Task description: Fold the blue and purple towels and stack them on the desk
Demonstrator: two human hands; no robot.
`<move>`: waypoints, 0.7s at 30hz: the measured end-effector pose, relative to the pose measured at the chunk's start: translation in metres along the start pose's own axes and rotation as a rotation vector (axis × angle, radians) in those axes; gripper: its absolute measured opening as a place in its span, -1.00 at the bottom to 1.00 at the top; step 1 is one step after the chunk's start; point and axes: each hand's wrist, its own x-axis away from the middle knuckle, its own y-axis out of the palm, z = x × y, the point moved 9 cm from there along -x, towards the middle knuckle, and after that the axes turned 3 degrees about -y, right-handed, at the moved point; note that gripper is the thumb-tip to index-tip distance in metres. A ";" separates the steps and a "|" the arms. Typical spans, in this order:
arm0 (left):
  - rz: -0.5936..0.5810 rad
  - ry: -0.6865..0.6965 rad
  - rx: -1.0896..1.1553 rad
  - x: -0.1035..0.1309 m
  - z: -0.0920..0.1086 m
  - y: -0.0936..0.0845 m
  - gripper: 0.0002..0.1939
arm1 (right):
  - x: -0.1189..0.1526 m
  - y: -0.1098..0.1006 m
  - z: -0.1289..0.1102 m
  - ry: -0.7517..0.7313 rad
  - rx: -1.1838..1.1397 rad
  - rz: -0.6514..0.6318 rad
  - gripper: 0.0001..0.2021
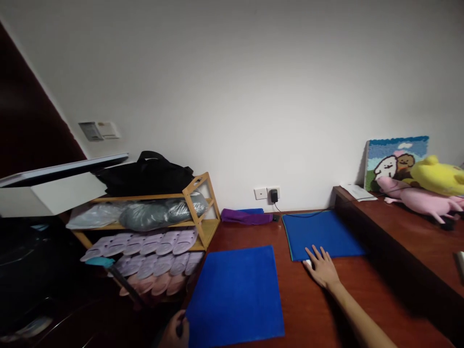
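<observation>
My right hand [322, 269] lies flat with its fingers spread, at the front edge of a folded blue cloth [322, 237] by the wall. A small white thing [307, 263] shows beside its thumb, mostly hidden. Flat on the reddish-brown tabletop [300, 314] in front of me is a second blue cloth [237, 295]. At that cloth's lower left edge my left hand [176, 332] is closed, partly cut off by the frame. Something dark shows between its fingers; what it is I cannot make out.
Against the wall lie a folded purple cloth [244, 217] and a black plug adapter [274, 195] with its cable. A wooden rack [210, 227] of slippers stands left, a black bag [148, 175] on top. On the raised right ledge [402, 232] are plush toys [416, 195] and a picture [395, 162].
</observation>
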 end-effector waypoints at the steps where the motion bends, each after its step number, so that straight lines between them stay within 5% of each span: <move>1: -0.044 0.009 0.016 -0.004 0.002 0.000 -0.59 | 0.010 -0.002 -0.004 -0.007 -0.009 0.007 -0.31; 5: -0.218 0.020 0.123 -0.016 0.008 -0.009 -0.66 | 0.059 -0.007 -0.022 -0.013 -0.036 0.052 -0.28; 11: -0.210 -0.004 0.357 -0.022 0.000 -0.034 -0.45 | 0.135 -0.013 -0.054 0.008 -0.042 0.106 -0.22; 17: -0.221 0.054 0.430 -0.011 -0.008 -0.032 -0.16 | 0.196 -0.017 -0.082 0.046 -0.031 0.142 -0.21; 21: -0.261 0.088 0.443 -0.003 -0.007 -0.027 -0.09 | 0.212 -0.016 -0.087 0.031 -0.033 0.152 -0.22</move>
